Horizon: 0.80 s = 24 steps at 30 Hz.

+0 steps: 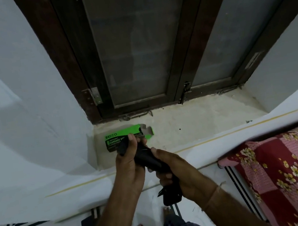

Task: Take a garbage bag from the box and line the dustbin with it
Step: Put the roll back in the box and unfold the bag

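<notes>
Both hands (129, 166) (174, 169) clamped on rolled garbage bag (147, 158), long axis upper-left to lower-right.

Home bedroom: floral bedspread (289, 168), window (143, 45) sill

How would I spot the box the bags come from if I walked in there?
Find the dark wooden window frame and look down to the pale stone sill below it. At the sill's left end, by the white wall, lies the box, flat with one end flap open. It is the only bright green thing there, with black lettering.
</notes>
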Motion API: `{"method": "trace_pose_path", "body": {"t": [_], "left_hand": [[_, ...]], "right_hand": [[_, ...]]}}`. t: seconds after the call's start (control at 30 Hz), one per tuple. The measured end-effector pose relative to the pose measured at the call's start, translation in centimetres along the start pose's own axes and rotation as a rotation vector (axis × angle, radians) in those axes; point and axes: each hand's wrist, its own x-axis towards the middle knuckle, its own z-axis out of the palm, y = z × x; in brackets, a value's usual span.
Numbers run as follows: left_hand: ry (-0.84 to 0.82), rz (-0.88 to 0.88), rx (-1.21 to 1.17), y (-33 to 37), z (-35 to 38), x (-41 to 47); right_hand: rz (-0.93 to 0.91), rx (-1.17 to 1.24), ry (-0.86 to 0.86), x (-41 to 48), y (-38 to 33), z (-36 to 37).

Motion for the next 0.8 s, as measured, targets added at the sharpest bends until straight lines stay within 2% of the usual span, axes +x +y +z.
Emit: {"method": "trace_pose_path", "body": {"t": [0.1,0.2,0.27,0.3,0.37,0.4,0.47,0.57,0.8], "left_hand": [[0.108,0.066,0.141,0.0,0.9,-0.1],[0.106,0.013,0.241,0.1,1.5,0.6],[0.19,0.048,0.438,0.7,1.6,1.4],[0.225,0.155,0.665,1.2,1.2,2.1],[0.273,0.449,1.347,2.0,-0.9,4.1],[0.269,0.499,1.653,2.1,-2.2,5.3],[0.252,0.415,1.975,2.1,-4.1,7.2],[0.223,0.279,2.065,2.0,-4.9,8.2],[0.259,0.359,1.872,2.1,-4.2,7.0]], "right_hand": [[-0.145,-0.151,-0.002,0.3,0.6,0.0],[-0.207,-0.129,0.077,1.6,0.1,-1.6],[-0.207,-0.107,0.144,2.8,-1.2,-3.6],[-0.206,-0.103,0.179,3.4,-1.8,-4.7],[-0.201,-0.11,0.232,4.6,-2.9,-6.5],[-0.192,-0.118,0.244,5.2,-3.3,-7.2],[-0.168,-0.132,0.235,6.9,-4.0,-8.4],[-0.107,-0.166,0.22,9.3,-4.6,-9.3],[0.158,-0.249,0.106,11.3,-6.3,-11.6]]}}
